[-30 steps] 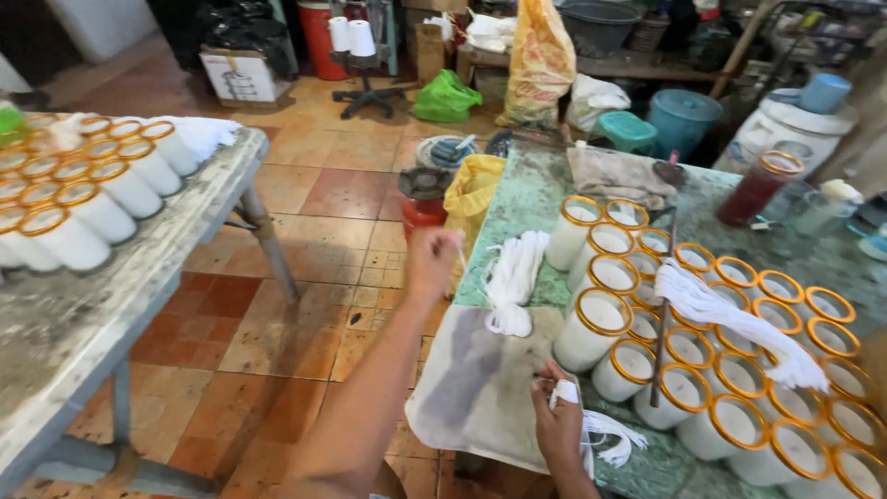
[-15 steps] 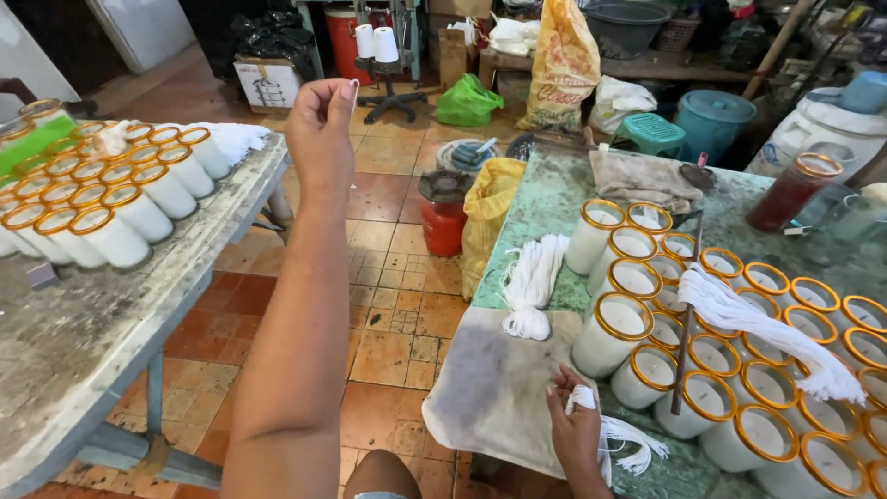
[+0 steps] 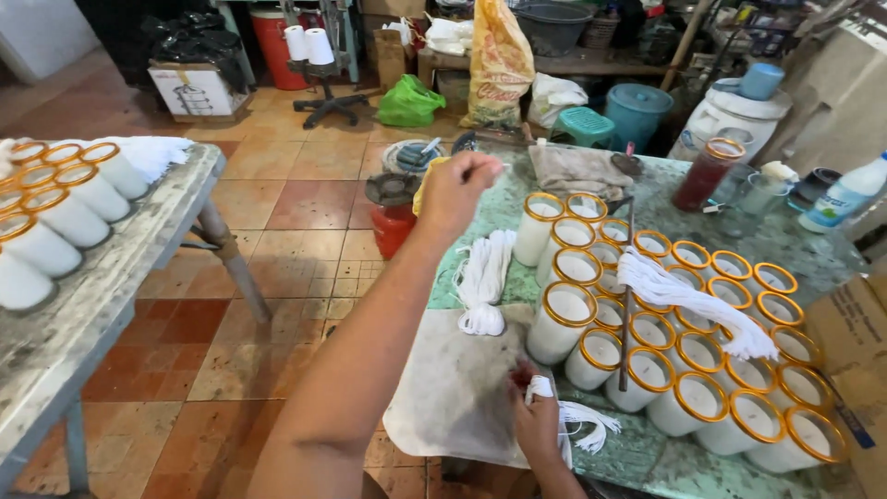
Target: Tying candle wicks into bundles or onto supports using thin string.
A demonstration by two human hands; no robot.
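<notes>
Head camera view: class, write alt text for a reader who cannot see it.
A person's left hand is raised, pinching a thin white string, while the right hand grips a bundle of white wicks over a grey cloth. Beside them on the green table, gold-rimmed glass jars of white wax stand in rows.

White wick strands (image 3: 573, 420), loose bundle, draped over green table edge, partly hand-clutched

Open lane over grey cloth (image 3: 462, 388) at near-left of desk (image 3: 795, 249), bounded right by packed gold-rimmed candle jars (image 3: 647, 323). Dark rod (image 3: 626, 305) and white wick bundle (image 3: 688, 300) lying across jar tops, blocking straight descent there. Looped wick coil (image 3: 482, 277) at left edge. Red jar (image 3: 704, 174), bottle (image 3: 843, 196) crowding far side.
</notes>
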